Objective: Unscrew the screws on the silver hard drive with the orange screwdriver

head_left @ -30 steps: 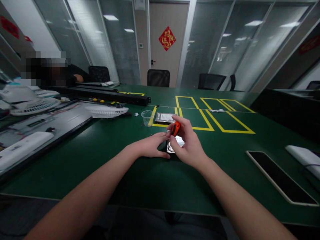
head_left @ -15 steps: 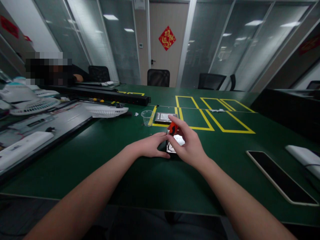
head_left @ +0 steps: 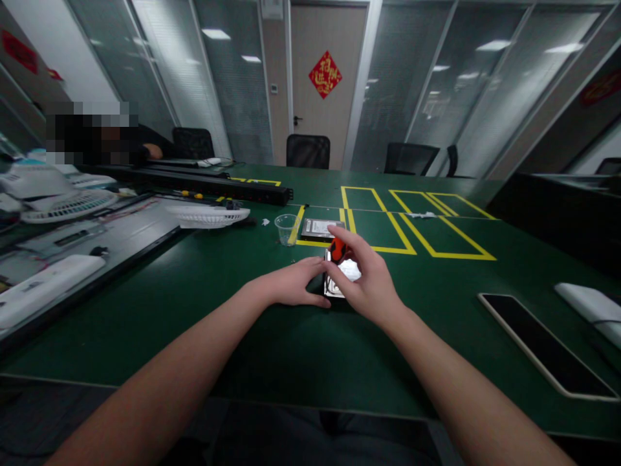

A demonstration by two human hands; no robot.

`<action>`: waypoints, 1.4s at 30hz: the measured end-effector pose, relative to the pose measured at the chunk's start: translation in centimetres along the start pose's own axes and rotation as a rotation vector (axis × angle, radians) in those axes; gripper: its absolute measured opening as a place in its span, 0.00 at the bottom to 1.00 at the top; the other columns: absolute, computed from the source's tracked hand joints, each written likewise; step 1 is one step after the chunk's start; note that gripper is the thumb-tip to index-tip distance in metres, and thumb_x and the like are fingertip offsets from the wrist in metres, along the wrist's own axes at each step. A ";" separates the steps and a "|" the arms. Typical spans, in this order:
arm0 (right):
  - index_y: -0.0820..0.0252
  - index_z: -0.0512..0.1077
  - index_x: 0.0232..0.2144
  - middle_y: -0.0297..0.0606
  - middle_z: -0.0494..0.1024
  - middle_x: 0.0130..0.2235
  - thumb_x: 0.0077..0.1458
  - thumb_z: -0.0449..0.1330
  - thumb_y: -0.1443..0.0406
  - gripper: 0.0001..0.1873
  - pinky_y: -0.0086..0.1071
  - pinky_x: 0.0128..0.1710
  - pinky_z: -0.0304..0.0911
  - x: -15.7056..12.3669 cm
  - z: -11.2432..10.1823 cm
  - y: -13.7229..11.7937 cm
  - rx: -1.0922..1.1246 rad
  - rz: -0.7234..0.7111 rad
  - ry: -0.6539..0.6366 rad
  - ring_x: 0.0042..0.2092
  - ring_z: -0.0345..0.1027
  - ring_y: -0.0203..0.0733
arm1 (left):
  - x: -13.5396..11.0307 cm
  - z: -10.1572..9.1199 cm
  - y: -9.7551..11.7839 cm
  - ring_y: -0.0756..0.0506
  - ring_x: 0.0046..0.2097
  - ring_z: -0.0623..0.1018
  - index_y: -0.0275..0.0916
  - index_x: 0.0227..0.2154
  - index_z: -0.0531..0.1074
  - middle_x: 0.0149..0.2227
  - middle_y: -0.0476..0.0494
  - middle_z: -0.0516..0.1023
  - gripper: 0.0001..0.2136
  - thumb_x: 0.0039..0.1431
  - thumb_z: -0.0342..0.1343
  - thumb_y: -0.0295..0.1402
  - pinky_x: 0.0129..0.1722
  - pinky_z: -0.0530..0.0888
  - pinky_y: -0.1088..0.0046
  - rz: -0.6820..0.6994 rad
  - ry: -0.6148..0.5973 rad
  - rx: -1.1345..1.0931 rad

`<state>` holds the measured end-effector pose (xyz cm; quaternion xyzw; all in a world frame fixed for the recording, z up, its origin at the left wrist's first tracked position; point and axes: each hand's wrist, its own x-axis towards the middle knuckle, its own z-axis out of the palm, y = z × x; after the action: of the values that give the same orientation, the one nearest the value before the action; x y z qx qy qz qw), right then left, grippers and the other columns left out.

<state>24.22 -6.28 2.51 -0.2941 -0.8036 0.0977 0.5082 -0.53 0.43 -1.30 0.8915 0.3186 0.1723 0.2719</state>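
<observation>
A hard drive (head_left: 334,288) with a shiny silver face lies on the green table (head_left: 310,362) in front of me. My left hand (head_left: 297,283) grips its left side, thumb near the front edge and fingers at the far corner. In my right hand (head_left: 366,278) is a screwdriver (head_left: 338,250), its orange-and-black handle standing over the drive between thumb and fingers. The screwdriver's tip is hidden by my hand. Just beyond, a second hard drive (head_left: 315,227) with a white label lies flat. A clear plastic cup (head_left: 285,231) stands to its left.
Fan parts (head_left: 208,216), a long black bar (head_left: 252,191) and a metal panel (head_left: 130,226) fill the left side. A phone (head_left: 546,343) and a white device (head_left: 589,303) lie at right. Yellow tape (head_left: 456,256) marks rectangles. Another person's arm (head_left: 154,151) rests at far left.
The screwdriver handle looks slightly turned in my right hand, showing more orange. Both hands and the hard drive stay nearly in place.
</observation>
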 end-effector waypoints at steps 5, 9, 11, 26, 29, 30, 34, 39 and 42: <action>0.39 0.73 0.88 0.47 0.89 0.75 0.83 0.66 0.65 0.38 0.61 0.69 0.90 -0.2 0.2 0.0 0.022 -0.005 0.011 0.63 0.90 0.60 | 0.1 -0.2 0.3 0.19 0.86 0.78 0.47 0.82 0.78 0.85 0.29 0.79 0.45 0.67 0.85 0.55 0.89 0.73 0.36 -0.020 -0.024 0.022; 0.38 0.68 0.91 0.47 0.87 0.77 0.80 0.65 0.68 0.44 0.63 0.67 0.92 -0.4 0.4 0.1 0.050 0.034 -0.012 0.62 0.92 0.61 | 0.1 -0.3 0.3 0.19 0.87 0.76 0.47 0.83 0.77 0.86 0.29 0.78 0.46 0.69 0.84 0.55 0.89 0.73 0.36 0.008 -0.036 0.030; 0.38 0.69 0.90 0.47 0.87 0.76 0.80 0.65 0.68 0.43 0.62 0.65 0.93 -0.4 0.4 0.1 0.058 0.029 -0.012 0.61 0.92 0.61 | 0.1 -0.3 0.3 0.19 0.88 0.76 0.46 0.84 0.77 0.86 0.29 0.78 0.47 0.69 0.85 0.55 0.90 0.72 0.36 0.020 -0.029 0.021; 0.42 0.77 0.83 0.46 0.91 0.72 0.81 0.69 0.64 0.34 0.61 0.68 0.91 0.0 0.1 -0.2 0.012 0.017 0.011 0.64 0.90 0.61 | 0.1 0.0 0.0 0.20 0.82 0.81 0.47 0.78 0.81 0.81 0.31 0.83 0.42 0.67 0.85 0.55 0.88 0.75 0.37 0.002 0.002 0.022; 0.42 0.76 0.84 0.47 0.90 0.71 0.81 0.66 0.65 0.35 0.59 0.66 0.92 -0.1 0.2 -0.2 0.028 0.024 0.009 0.62 0.91 0.59 | 0.0 -0.2 0.2 0.19 0.84 0.80 0.47 0.79 0.80 0.83 0.30 0.81 0.44 0.67 0.85 0.56 0.88 0.74 0.37 0.007 -0.010 0.028; 0.42 0.75 0.85 0.47 0.90 0.71 0.81 0.66 0.66 0.36 0.57 0.64 0.92 -0.1 0.3 -0.3 0.035 0.026 0.004 0.61 0.91 0.58 | 0.0 -0.2 0.2 0.19 0.85 0.79 0.47 0.80 0.79 0.84 0.30 0.80 0.44 0.68 0.85 0.56 0.89 0.73 0.37 0.006 -0.014 0.028; 0.43 0.73 0.86 0.48 0.88 0.74 0.79 0.65 0.67 0.38 0.54 0.60 0.93 -0.2 0.3 -0.4 0.067 0.028 -0.005 0.61 0.91 0.58 | -0.1 -0.3 0.0 0.19 0.86 0.77 0.48 0.83 0.78 0.85 0.29 0.80 0.46 0.69 0.84 0.57 0.89 0.72 0.34 0.005 -0.020 0.023; 0.43 0.73 0.85 0.49 0.87 0.76 0.79 0.67 0.67 0.38 0.58 0.68 0.92 -0.2 0.3 -0.6 0.074 0.020 -0.017 0.66 0.91 0.60 | -0.1 -0.2 -0.3 0.19 0.86 0.77 0.47 0.83 0.77 0.85 0.28 0.79 0.47 0.68 0.85 0.57 0.90 0.71 0.33 -0.028 -0.031 0.003; 0.43 0.74 0.84 0.49 0.87 0.76 0.81 0.69 0.65 0.36 0.61 0.73 0.89 -0.1 0.3 -0.5 0.094 0.009 -0.024 0.68 0.91 0.61 | -0.1 0.0 -0.5 0.21 0.87 0.77 0.48 0.85 0.76 0.87 0.29 0.76 0.48 0.69 0.85 0.55 0.91 0.70 0.33 -0.006 -0.015 -0.030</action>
<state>23.81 -6.74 2.53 -0.2724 -0.8027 0.1412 0.5115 -0.83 0.72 -1.58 0.8877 0.3165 0.1698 0.2881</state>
